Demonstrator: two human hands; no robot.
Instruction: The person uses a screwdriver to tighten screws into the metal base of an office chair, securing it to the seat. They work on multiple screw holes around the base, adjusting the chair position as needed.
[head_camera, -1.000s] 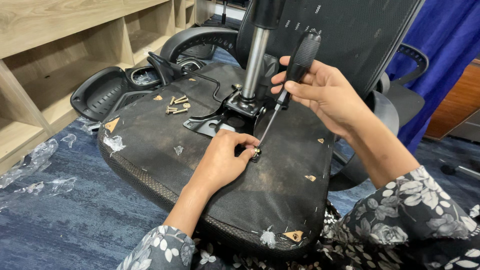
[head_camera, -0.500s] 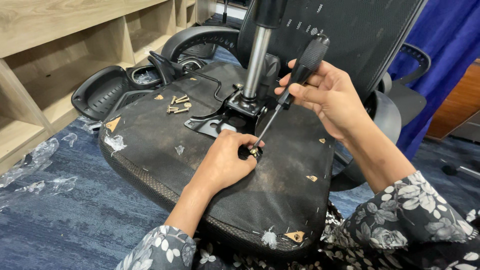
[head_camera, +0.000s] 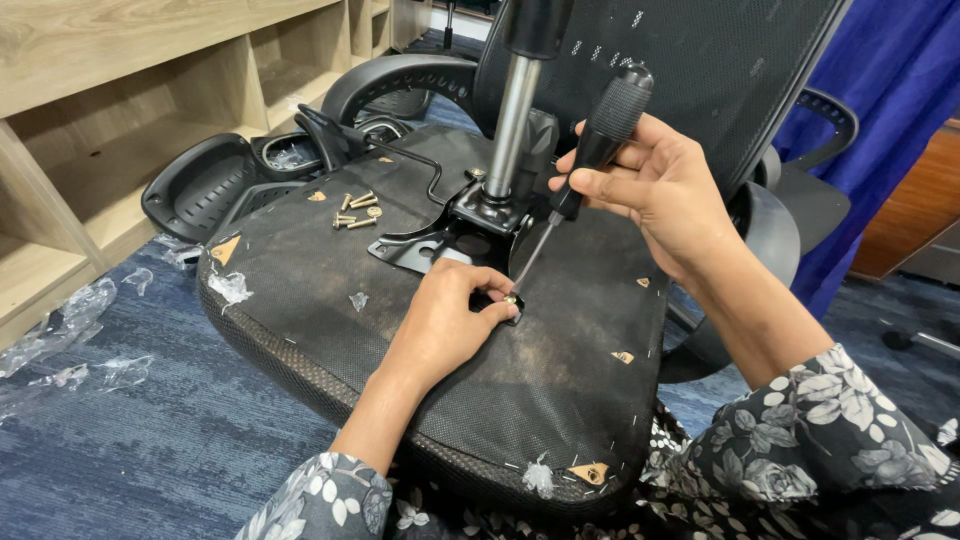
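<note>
Your left hand (head_camera: 440, 325) and right hand (head_camera: 665, 190) are bare — no gloves, no rings or watch in view. Both forearms are uncovered up to loose sleeves (head_camera: 820, 440) of dark fabric printed with white and grey flowers and leaves — the cuffs sit near your elbows.

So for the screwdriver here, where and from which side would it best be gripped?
Best by the black ribbed handle of the screwdriver, probably from the right and above, as the right hand wraps it now. The tool leans up and to the right, its thin shaft running down to the screw that the left hand steadies, so the lower end is crowded.
</note>
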